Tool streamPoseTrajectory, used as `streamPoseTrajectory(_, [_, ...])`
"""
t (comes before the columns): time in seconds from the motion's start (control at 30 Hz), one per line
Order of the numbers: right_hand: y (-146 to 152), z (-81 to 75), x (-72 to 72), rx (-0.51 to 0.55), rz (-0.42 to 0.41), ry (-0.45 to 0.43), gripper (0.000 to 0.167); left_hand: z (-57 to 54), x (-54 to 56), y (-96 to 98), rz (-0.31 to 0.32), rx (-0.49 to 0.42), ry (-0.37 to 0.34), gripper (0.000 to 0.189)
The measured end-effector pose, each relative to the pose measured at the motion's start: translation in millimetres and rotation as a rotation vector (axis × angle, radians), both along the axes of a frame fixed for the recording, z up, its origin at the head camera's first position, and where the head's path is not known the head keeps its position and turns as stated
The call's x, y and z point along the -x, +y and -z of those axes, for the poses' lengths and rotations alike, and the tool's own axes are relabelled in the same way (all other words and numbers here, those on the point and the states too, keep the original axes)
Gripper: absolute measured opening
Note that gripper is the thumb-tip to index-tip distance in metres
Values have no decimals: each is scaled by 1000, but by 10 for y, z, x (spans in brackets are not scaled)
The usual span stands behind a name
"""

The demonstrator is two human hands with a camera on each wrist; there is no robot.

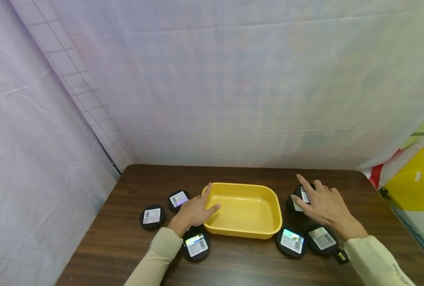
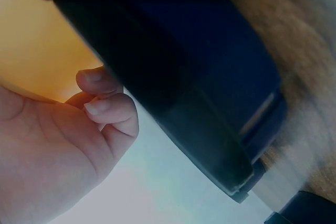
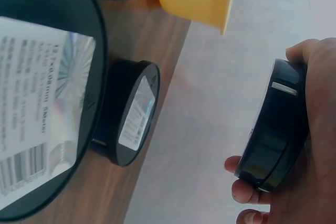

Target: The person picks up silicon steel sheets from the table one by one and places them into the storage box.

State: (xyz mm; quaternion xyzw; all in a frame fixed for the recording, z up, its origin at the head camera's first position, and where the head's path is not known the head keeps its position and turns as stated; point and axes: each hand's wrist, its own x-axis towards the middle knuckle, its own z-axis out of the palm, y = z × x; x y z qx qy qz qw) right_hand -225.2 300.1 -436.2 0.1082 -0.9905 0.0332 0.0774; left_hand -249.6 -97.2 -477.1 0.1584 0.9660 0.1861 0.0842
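Observation:
A yellow plastic basin [image 1: 244,210] stands mid-table. My left hand [image 1: 194,210] is at its left rim, index finger straight along the rim and thumb out over the inside. In the left wrist view two other fingers [image 2: 113,114] bend loosely beside a dark round case [image 2: 173,72] that fills the foreground. Right of the basin, my right hand [image 1: 322,204] grips a flat round black case [image 3: 275,124] between thumb and fingers. Just below that hand, another black case [image 1: 293,205] with a white label is partly covered.
Left of the basin lie more labelled black cases [image 1: 152,217], one near its upper left [image 1: 178,199] and one by my left cuff [image 1: 196,245]. Two more cases [image 1: 291,241] lie front right, near a small black piece [image 1: 341,256] by my right sleeve. A pale curtain [image 1: 233,99] hangs behind the brown table.

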Motion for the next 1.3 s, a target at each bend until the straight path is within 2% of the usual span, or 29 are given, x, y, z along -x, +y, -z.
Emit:
streamPoseTrajectory(0.4, [-159,-70,26,8,-38,20,82,23,21,26,-17,10,-24,84])
streamPoseTrajectory(0.7, [-326,-130,51,7,-109,98,75,20,51,53,-22,13,-10,83])
streamPoseTrajectory(1.0, [-510,-128,69,-12,-164,112,75,41,55,46,-39,-8,-34,82])
streamPoseTrajectory(1.3, [-655,-115,86,-9,-231,149,74,24,68,49,-31,-13,-20,82])
